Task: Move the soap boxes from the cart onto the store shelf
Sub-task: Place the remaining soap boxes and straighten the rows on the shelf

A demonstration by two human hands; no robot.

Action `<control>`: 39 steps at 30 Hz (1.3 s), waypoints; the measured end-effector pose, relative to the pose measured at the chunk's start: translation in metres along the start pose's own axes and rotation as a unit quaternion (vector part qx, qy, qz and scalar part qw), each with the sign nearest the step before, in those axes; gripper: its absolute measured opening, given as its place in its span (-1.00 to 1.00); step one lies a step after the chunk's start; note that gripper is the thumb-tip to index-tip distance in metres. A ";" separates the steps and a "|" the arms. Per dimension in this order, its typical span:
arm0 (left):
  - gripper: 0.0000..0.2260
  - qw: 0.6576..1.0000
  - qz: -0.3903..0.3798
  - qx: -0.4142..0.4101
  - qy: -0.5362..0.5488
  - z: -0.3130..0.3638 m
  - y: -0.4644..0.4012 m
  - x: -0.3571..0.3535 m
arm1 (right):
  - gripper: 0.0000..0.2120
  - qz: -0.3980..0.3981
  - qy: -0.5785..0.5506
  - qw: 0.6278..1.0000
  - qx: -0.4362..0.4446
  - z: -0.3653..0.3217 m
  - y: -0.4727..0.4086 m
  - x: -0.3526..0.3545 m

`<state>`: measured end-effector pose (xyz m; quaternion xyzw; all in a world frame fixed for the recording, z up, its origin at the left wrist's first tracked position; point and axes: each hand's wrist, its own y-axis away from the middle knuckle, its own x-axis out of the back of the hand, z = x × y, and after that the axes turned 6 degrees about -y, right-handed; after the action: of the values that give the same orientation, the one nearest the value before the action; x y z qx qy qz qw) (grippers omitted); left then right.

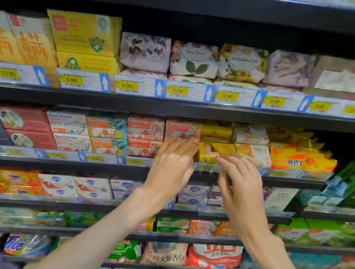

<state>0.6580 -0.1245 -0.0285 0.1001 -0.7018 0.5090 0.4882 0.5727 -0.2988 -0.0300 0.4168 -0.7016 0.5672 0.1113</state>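
A person stands before a dark store shelf (188, 177) packed with boxed and wrapped soaps, both bare arms reaching up from the bottom of the frame toward the middle tier.

At centre frame, the left hand (170, 167) lies with its fingers straight and close together, flat against the front of a pink Goat Soap box (182, 130). That box sits at the right end of a row of Goat Soap boxes, its face printed in pink and red with pale lettering along the top; its lower half is covered by the fingers.

Just right of centre, the right hand (242, 189) reaches with fingers extended and slightly spread, the fingertips touching a yellow soap box (211, 151) beside the pink one. This box shows a small portrait on its left side.

Price tags (126, 85) reading 9.90 line the tier above, in the upper half. The tags on the middle tier are too blurred to read, and the right edge of the frame is smeared. The lowest packs are cut off by the frame's bottom edge.
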 end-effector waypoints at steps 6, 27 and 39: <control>-0.66 1.000 0.000 0.019 0.023 -0.004 0.005 0.008 | -0.72 -0.030 -0.013 0.999 0.007 0.002 -0.007 -0.004; -0.74 0.984 -0.056 0.161 -0.059 -0.055 -0.040 0.029 | -0.66 -0.085 0.112 0.986 -0.089 -0.011 -0.096 -0.041; -0.86 0.989 0.015 0.129 -0.071 -0.054 -0.028 0.017 | -0.67 -0.134 0.105 0.977 -0.129 -0.007 -0.104 -0.047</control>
<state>0.6990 -0.0876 0.0025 0.1875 -0.6644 0.5944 0.4124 0.6745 -0.2723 0.0158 0.4275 -0.6907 0.4926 0.3123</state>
